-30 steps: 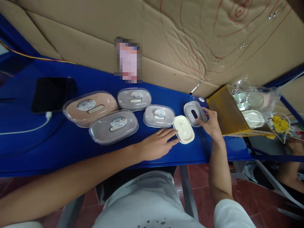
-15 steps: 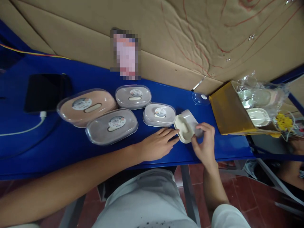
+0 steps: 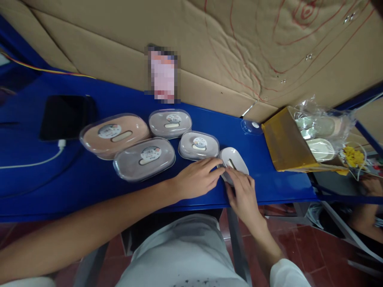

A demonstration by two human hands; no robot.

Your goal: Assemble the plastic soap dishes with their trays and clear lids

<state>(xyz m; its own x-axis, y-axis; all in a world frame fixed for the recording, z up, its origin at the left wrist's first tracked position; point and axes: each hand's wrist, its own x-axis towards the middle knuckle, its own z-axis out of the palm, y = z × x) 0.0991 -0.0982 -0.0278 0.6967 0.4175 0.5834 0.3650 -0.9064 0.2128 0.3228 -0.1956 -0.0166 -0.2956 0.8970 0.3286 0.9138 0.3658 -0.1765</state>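
Observation:
A small pale oval box (image 3: 237,157) lies on the blue table, its light lid on top. My right hand (image 3: 241,190) rests over its near part, fingers bent and touching it. My left hand (image 3: 200,178) is at the box's left edge, fingertips against it. Left of the hands lie a small wrapped grey box (image 3: 200,146), another grey box (image 3: 170,123), a larger grey box (image 3: 144,159) and a peach box (image 3: 116,133), each with a clear cover and a round label.
A cardboard box (image 3: 283,143) with wrapped pieces stands at the right, a clear cover (image 3: 251,126) beside it. A black device (image 3: 64,117) with a cable lies at the left. Cardboard (image 3: 209,48) lines the back. A person's hand (image 3: 371,185) shows far right.
The light lid, tilted beside the cream base before, now lies over it. My right hand has moved left onto the lid. The view has shifted slightly.

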